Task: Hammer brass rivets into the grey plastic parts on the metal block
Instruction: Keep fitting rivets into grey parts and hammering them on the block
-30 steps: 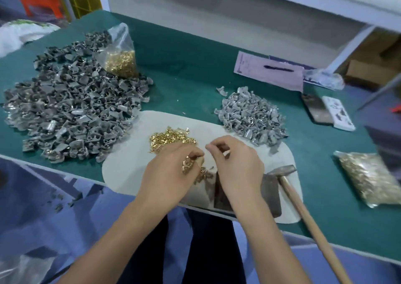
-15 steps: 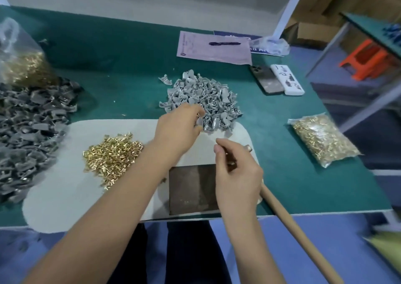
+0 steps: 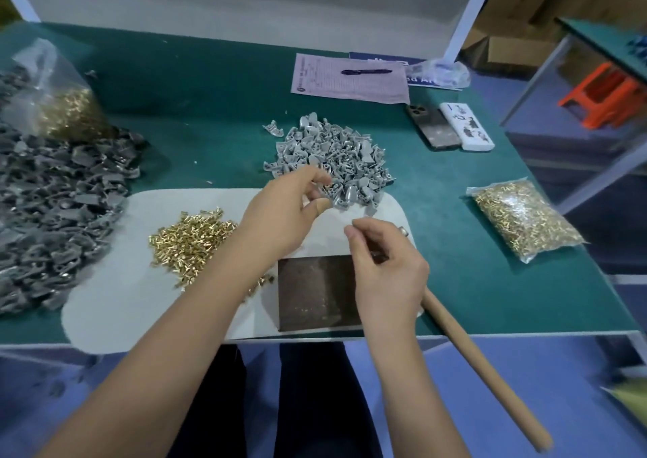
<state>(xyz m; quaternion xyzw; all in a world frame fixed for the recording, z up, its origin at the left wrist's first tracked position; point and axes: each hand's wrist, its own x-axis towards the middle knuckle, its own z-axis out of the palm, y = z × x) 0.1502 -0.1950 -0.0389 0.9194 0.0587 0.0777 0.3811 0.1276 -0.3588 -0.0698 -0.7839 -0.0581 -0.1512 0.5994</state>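
A: Head view. Where are the hands?

B: The left hand [image 3: 280,212] reaches to the near edge of the small pile of grey plastic parts [image 3: 332,158]. Its fingers [image 3: 317,177] are curled and touch the nearest pieces, thumb below them. Whether one part is already pinched, I cannot tell.

A: And the other?

B: The right hand [image 3: 388,268] hovers over the far right corner of the metal block [image 3: 315,293]. Thumb and forefinger are drawn together in a pinch; what sits between them is too small to make out.

A: Where does the block lie?

B: On the white mat [image 3: 140,303] at the near edge of the green bench [image 3: 210,90], dark and flat, with no part on it. A loose heap of brass rivets [image 3: 192,240] lies on the mat to its left, partly under the left forearm.

A: The hammer?

B: Only its wooden handle [image 3: 483,377] shows plainly, running from under the right hand out past the bench edge toward the right. Neither hand holds it.

A: Anything else?

B: A big pile of darker grey parts [image 3: 52,212] at left, with a bag of rivets [image 3: 66,107] behind it; another sealed rivet bag [image 3: 525,219] at right. Farther back, a pink sheet [image 3: 350,79] with a pen [image 3: 366,71] on it, a phone [image 3: 434,128] and a white box [image 3: 467,126] side by side.
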